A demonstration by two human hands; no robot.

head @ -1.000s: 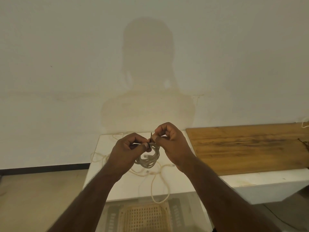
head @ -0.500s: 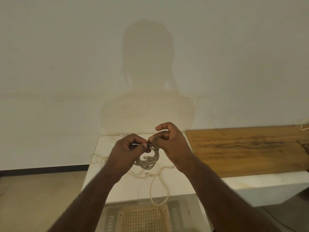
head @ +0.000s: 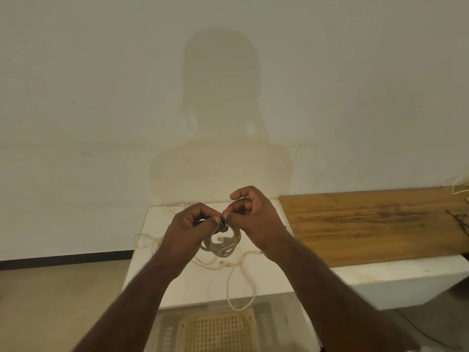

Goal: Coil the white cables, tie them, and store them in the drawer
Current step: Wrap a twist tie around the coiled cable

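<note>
Above the white table (head: 193, 288), both hands hold one coil (head: 223, 243) of white cable: the left hand (head: 189, 231) and right hand (head: 256, 219) pinch a dark tie (head: 222, 221) at its top, fingers curled. Coiling of this cable looks done; tying seems under way, though the tie is too small to read. Loose cables (head: 228, 273) lie uncoiled beneath. No drawer is plainly visible. A wooden board (head: 375, 222) sits right, a basket (head: 218, 331) below.
</note>
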